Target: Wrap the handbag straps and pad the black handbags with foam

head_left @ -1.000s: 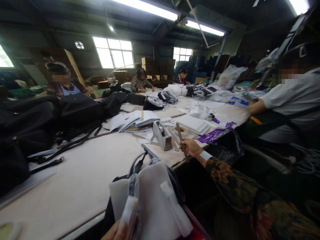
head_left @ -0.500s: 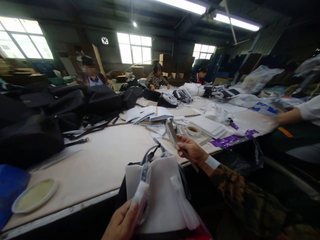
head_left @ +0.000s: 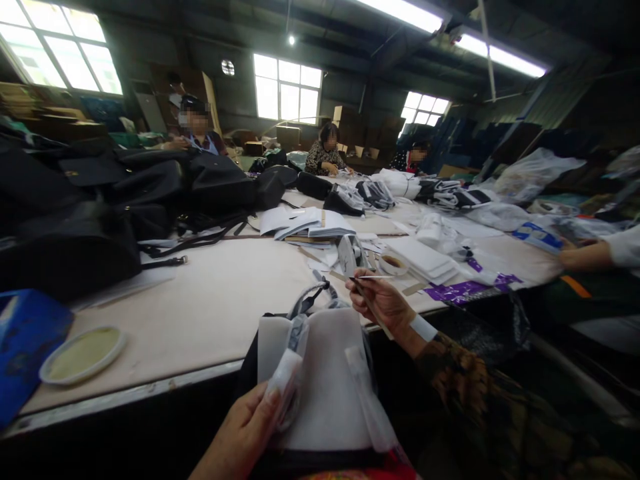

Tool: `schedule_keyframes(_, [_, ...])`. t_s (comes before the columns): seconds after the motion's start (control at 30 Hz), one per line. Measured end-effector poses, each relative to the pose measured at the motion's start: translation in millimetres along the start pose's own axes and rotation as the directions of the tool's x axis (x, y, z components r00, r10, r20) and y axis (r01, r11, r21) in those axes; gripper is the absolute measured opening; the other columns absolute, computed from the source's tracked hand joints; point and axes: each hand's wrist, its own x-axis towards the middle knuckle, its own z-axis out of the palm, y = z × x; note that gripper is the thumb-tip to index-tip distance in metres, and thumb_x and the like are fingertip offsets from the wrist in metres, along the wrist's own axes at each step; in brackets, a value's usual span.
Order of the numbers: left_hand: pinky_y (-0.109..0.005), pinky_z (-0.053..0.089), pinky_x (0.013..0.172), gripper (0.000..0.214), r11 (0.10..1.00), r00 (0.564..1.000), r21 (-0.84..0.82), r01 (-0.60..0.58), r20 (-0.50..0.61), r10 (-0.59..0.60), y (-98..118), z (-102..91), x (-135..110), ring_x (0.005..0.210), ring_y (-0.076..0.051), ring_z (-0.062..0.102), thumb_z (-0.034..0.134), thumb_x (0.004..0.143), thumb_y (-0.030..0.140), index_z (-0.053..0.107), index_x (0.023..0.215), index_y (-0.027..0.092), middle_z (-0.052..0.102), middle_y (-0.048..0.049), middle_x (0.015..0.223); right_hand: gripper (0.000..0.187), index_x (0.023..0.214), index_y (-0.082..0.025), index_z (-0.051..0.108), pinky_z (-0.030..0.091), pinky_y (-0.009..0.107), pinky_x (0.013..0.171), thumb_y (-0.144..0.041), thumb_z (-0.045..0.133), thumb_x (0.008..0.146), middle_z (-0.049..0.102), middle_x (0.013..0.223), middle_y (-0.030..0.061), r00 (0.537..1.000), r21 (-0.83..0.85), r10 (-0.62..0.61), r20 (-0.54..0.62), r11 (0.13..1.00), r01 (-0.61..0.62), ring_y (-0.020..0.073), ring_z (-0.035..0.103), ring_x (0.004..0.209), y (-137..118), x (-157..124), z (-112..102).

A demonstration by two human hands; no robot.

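A dark bag with a white padding sheet (head_left: 325, 400) on its front lies against the table edge, close to my body. My left hand (head_left: 250, 417) is closed, its thumb pressing a strap (head_left: 287, 373) wrapped in clear and white film. A second wrapped strap (head_left: 367, 400) lies on the sheet's right side. Over the table edge, my right hand (head_left: 383, 303) pinches a narrow brownish-grey strip (head_left: 373, 310), which looks like cardboard. A thin pale edge sticks out at its fingertips; what it belongs to is unclear. Beyond the bag's top lies its wrapped handle (head_left: 313, 293).
Black bags (head_left: 75, 233) are heaped at left, near a round lid (head_left: 83, 355) and a blue bin (head_left: 30, 347). Paper sheets (head_left: 310, 223), a tape roll (head_left: 393, 265) and purple plastic (head_left: 460, 292) lie ahead. Co-workers sit across; another person's arm (head_left: 595, 255) reaches in at right.
The strip in my right hand has turned, so its upper part no longer stands up above the fingers. My left hand keeps its hold on the wrapped strap. The camera view has shifted slightly.
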Motion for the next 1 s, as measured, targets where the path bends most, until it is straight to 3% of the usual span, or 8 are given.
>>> schedule_keyframes(0.13, [-0.025,0.042,0.064,0.06,1.0,1.0,-0.024,-0.007,-0.029,0.007,0,1.3,-1,0.073,-0.019,0.053,0.057,0.083,0.07,0.073,0.092,0.013,0.065,-0.0047,0.077,0.029,0.091,-0.022,0.062,0.05,0.022,0.053,-0.027,0.083,0.072,0.073,0.092,0.0021,0.997,-0.117,-0.046,-0.059,0.992,0.039,0.0164,0.07,0.073,-2,5,3])
schedule_keyframes(0.2, [-0.025,0.041,0.062,0.061,0.999,0.999,-0.037,-0.003,-0.033,0.002,-2,2.8,-1,0.071,-0.018,0.052,0.057,0.082,0.071,0.073,0.092,0.013,0.064,-0.004,0.075,0.026,0.087,-0.018,0.064,0.054,0.024,0.06,-0.031,0.083,0.074,0.074,0.089,0.0041,0.995,-0.194,-0.064,-0.076,0.98,0.049,0.0183,0.072,0.079,-2,8,4])
schedule_keyframes(0.37, [-0.026,0.044,0.068,0.063,0.998,0.999,-0.058,-0.015,-0.053,0.012,-4,3.2,0,0.077,-0.021,0.056,0.059,0.081,0.071,0.074,0.099,0.013,0.068,-0.0064,0.083,0.026,0.082,-0.018,0.06,0.051,0.023,0.051,-0.035,0.078,0.078,0.064,0.061,-0.0024,0.994,-0.291,-0.07,-0.081,0.956,0.044,0.0132,0.064,0.053,1,14,5])
schedule_keyframes(0.53, [-0.026,0.044,0.065,0.063,0.999,1.0,-0.038,-0.011,-0.018,0.011,-8,-1.2,2,0.074,-0.02,0.055,0.057,0.082,0.072,0.074,0.093,0.013,0.068,-0.0069,0.083,0.03,0.104,-0.022,0.059,0.043,0.02,0.041,-0.026,0.073,0.078,0.053,0.052,-0.009,0.996,-0.247,-0.069,-0.056,0.968,0.053,0.0097,0.05,0.041,3,13,11])
schedule_keyframes(0.67, [-0.025,0.044,0.067,0.061,1.0,1.0,-0.029,-0.009,0.009,0.009,-12,-2.9,4,0.078,-0.02,0.056,0.056,0.084,0.07,0.073,0.096,0.013,0.068,-0.007,0.086,0.019,0.082,-0.022,0.058,0.039,0.019,0.041,-0.021,0.074,0.073,0.049,0.05,-0.0079,0.998,-0.126,-0.051,-0.034,0.991,0.046,0.0085,0.046,0.04,0,9,17])
schedule_keyframes(0.73, [-0.025,0.043,0.067,0.061,0.999,1.0,-0.038,0.0,0.007,0.0,-11,-2.2,4,0.077,-0.02,0.055,0.056,0.084,0.071,0.073,0.094,0.013,0.067,-0.0064,0.084,0.016,0.076,-0.021,0.057,0.041,0.022,0.045,-0.023,0.072,0.071,0.052,0.053,-0.0053,1.0,-0.075,-0.023,-0.005,0.997,0.022,0.0096,0.049,0.043,-4,6,18])
schedule_keyframes(0.87, [-0.025,0.041,0.066,0.059,0.999,1.0,-0.053,-0.001,0.002,0.001,-4,-0.4,2,0.074,-0.018,0.052,0.057,0.084,0.069,0.073,0.094,0.013,0.064,-0.0049,0.081,0.019,0.082,-0.019,0.061,0.049,0.026,0.051,-0.036,0.067,0.077,0.06,0.068,0.0008,0.998,-0.032,0.052,0.033,0.998,-0.051,0.0144,0.06,0.06,-12,1,20])
schedule_keyframes(1.0, [-0.025,0.04,0.064,0.058,0.994,1.0,-0.111,0.009,0.003,-0.009,-2,-0.7,1,0.073,-0.017,0.051,0.058,0.084,0.068,0.072,0.095,0.013,0.063,-0.0043,0.079,0.026,0.093,-0.018,0.061,0.051,0.021,0.049,-0.018,0.077,0.072,0.066,0.082,0.0018,0.993,-0.181,0.031,0.117,0.983,-0.009,0.0154,0.068,0.07,-11,-6,31])
